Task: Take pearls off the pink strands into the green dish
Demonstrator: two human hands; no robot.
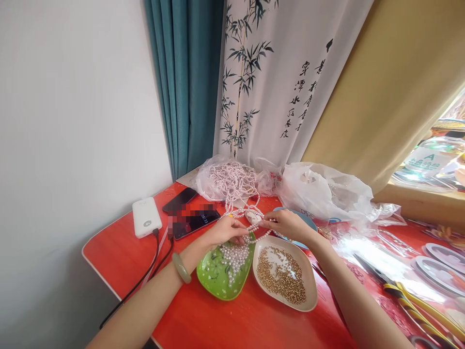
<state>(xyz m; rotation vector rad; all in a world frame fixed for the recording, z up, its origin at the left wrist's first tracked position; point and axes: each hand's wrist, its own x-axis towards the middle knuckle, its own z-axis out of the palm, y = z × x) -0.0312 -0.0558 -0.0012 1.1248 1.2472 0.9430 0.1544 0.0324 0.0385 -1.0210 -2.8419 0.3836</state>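
Observation:
My left hand (228,230) is closed above the green leaf-patterned plate (212,278), its fingers pinching a string of pearl beads (264,236). Across from it, my right hand (285,224) grips the same string between thumb and fingers. Loose pearl beads (235,257) lie in the green plate under my left hand. Beside it, a cream plate (311,295) holds small gold beads (281,281). The strand runs back toward a heap of pearl strings (234,178) in a clear plastic bag. My fingers partly hide the stretch of string between them.
At left on the red table (119,247) are a white power bank (146,218) with a cable and two dark phones, one lit (198,224). A blue plate (310,220) and a white plastic bag (323,189) stand behind my right hand. Yellow-black-handled pliers (403,295) lie right.

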